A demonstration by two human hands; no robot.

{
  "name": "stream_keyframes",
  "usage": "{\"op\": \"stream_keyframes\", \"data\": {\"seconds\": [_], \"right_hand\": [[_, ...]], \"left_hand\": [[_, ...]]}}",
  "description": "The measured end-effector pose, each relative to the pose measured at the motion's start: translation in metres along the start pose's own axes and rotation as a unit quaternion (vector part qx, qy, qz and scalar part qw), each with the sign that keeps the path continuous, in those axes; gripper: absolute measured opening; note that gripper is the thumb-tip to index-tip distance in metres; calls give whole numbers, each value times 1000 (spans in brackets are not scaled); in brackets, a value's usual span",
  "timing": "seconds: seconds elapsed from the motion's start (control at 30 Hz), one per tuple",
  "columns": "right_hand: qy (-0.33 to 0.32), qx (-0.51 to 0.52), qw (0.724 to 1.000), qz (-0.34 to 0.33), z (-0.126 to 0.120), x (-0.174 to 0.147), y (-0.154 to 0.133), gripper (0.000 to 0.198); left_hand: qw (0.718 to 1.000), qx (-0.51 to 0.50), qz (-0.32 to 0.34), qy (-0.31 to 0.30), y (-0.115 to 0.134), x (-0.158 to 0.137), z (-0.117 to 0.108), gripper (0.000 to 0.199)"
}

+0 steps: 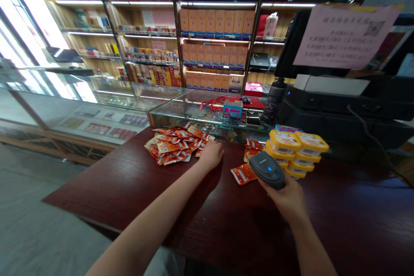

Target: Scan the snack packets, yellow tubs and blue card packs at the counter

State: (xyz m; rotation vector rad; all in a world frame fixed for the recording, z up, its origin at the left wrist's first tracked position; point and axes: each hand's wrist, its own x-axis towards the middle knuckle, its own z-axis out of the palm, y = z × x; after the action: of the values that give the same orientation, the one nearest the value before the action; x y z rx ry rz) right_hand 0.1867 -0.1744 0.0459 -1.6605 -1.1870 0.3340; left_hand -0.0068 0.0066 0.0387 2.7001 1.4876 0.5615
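My right hand (289,198) is wrapped around the handle of a dark grey barcode scanner (267,169) with a small blue light on top. Its head is over a loose orange packet (242,174) on the brown counter. Several more orange packets (254,148) lie just behind. My left hand (211,155) is curled at the right edge of a heap of orange and cream packets (176,144). Its fingertips are hidden, and I cannot make out what is in them. Yellow plastic tubs (297,143) stand stacked to the right of the scanner.
Behind the brown counter (136,181) runs a glass display case (181,103) bearing a small blue and pink box (233,110) and a phone (253,118). A dark bottle (273,102) stands beside a black till machine (339,108). Box-filled shelves (213,39) line the wall.
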Motion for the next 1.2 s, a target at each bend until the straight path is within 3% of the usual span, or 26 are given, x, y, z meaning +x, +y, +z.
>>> {"op": "stream_keyframes", "data": {"seconds": [0.13, 0.23, 0.43, 0.53, 0.6, 0.67, 0.8, 0.87, 0.93, 1.2], "right_hand": [[43, -25, 999, -3, -2, 4, 4, 39], [62, -33, 998, -5, -3, 5, 5, 43], [63, -19, 998, -9, -3, 5, 4, 46], [56, -10, 998, -1, -3, 4, 5, 43], [45, -7, 999, 11, -3, 3, 5, 40], [30, -7, 999, 21, -3, 2, 3, 37], [-13, 11, 1000, 10, -2, -3, -5, 31], [-34, 23, 999, -10, -2, -5, -9, 31], [-57, 31, 997, -34, -1, -8, -12, 32], [-126, 18, 990, -55, -4, -12, -18, 23]], "left_hand": [[993, -109, 39, -21, 46, -22, 20, 31], [992, -127, 17, -12, 66, -34, 34, 44], [981, -192, -34, 11, 71, -40, 35, 38], [960, -271, -70, 12, 65, -41, 29, 30], [932, -346, -105, 37, 58, -41, 26, 23], [886, -428, -152, 91, 48, -40, 26, 20], [738, -623, -215, 144, 30, -33, 33, 35], [694, -673, -211, 143, 24, -29, 38, 44], [693, -677, -196, 152, 22, -27, 43, 46], [756, -606, -176, 173, 22, -28, 51, 40]]}}
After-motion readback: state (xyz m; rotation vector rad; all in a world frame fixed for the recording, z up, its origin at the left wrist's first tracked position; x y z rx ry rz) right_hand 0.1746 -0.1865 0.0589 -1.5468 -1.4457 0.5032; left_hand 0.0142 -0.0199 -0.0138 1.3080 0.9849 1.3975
